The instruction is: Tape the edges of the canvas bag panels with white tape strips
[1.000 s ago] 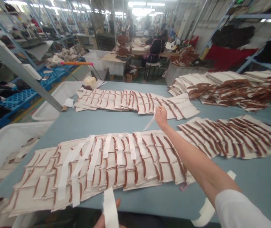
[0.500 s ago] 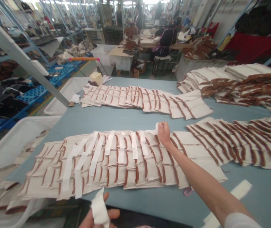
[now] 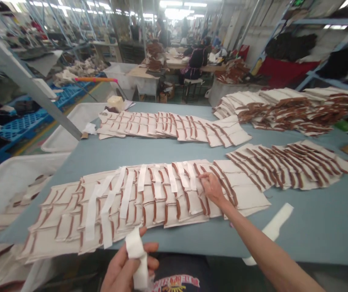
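Near panel row point(image 3: 159, 211): white strips point(image 3: 126, 194) laid left to middle, none right. Left hand point(image 3: 122, 265) holds loose strip point(image 3: 135, 244); right hand point(image 3: 212, 189) grip unclear.

One camera, worn on the head, is peering forward and down across the tabletop point(image 3: 149, 151), sitting nearest the left hand point(image 3: 121, 267), catching the right hand point(image 3: 213, 189) farther out, and taking in distant ceiling lights point(image 3: 177, 13) along the top!
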`<state>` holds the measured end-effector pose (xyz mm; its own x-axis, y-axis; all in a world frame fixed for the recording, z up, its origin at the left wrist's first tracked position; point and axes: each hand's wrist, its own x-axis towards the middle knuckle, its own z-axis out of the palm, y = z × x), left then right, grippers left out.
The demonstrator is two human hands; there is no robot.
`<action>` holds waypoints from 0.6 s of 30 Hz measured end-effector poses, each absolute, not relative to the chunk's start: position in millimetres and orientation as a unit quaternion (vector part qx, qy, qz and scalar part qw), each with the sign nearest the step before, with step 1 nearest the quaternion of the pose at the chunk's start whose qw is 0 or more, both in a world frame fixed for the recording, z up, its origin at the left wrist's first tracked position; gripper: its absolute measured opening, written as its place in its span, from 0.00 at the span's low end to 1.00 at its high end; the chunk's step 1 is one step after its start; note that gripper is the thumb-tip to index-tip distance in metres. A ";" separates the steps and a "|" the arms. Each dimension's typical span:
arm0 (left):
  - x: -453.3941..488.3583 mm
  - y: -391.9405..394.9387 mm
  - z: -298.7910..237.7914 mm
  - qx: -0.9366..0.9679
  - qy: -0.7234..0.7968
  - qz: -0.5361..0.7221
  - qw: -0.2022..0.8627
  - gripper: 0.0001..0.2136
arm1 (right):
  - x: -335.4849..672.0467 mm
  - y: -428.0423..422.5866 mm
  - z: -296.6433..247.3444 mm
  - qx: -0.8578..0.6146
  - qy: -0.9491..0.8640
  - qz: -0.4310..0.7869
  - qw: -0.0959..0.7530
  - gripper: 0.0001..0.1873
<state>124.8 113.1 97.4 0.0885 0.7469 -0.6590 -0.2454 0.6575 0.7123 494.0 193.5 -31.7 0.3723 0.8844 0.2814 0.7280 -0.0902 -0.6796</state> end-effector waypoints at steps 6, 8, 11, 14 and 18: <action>84.1 114.9 135.5 0.148 0.451 0.365 0.801 0.30 | 412.3 140.3 33.4 -0.730 -0.519 0.128 0.427 0.17; 68.2 113.6 138.6 0.127 0.430 0.363 0.817 0.28 | 366.5 117.5 59.9 -0.701 -0.557 0.162 0.415 0.13; 47.2 107.2 139.0 0.103 0.425 0.366 0.822 0.26 | 291.1 84.8 100.7 -0.597 -0.681 0.136 0.402 0.08; 31.7 98.8 140.0 0.065 0.419 0.352 0.835 0.25 | 228.3 64.4 129.4 -0.489 -0.757 0.120 0.417 0.08; 18.5 91.8 144.1 0.029 0.410 0.349 0.842 0.23 | 188.6 53.7 143.5 -0.429 -0.800 0.103 0.407 0.08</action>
<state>18.5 91.8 144.1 0.4199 0.6110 -0.6710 -0.5637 0.7551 0.3348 188.6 53.7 143.5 -0.3006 0.7694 0.5636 0.6020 0.6114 -0.5136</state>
